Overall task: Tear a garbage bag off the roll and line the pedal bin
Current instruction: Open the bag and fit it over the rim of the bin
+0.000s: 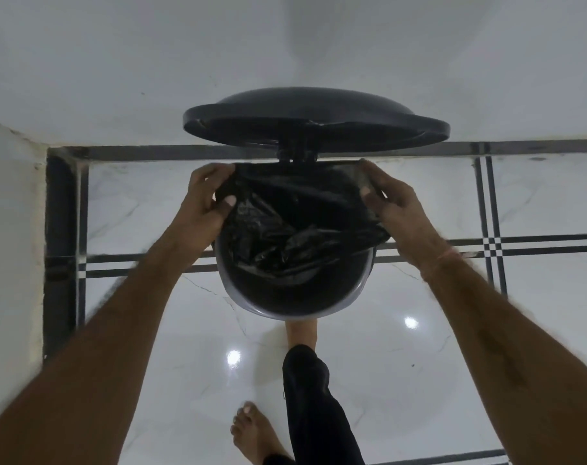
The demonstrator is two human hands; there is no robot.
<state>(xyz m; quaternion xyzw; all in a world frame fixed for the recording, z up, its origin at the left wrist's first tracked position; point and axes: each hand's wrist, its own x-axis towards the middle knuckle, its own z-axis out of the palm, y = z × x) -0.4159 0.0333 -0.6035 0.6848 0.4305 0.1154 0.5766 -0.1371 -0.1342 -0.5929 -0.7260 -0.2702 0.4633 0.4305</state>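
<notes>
A round pedal bin (285,312) stands on the floor with its black lid (315,119) raised against the wall. A black garbage bag (295,223) hangs crumpled inside the bin, its mouth stretched across the far half of the opening. My left hand (206,203) grips the bag's edge at the bin's left side. On the right side my right hand (394,204) pinches the bag's edge. The near rim of the bin is bare. One foot (302,333) reaches under the bin's front, where the pedal is hidden. The roll is out of view.
A white wall (117,78) rises just behind the bin, and a white wall corner (13,229) stands at the left. The floor is glossy white tile (419,364) with black border lines. My other bare foot (255,431) rests on the floor near the bottom edge.
</notes>
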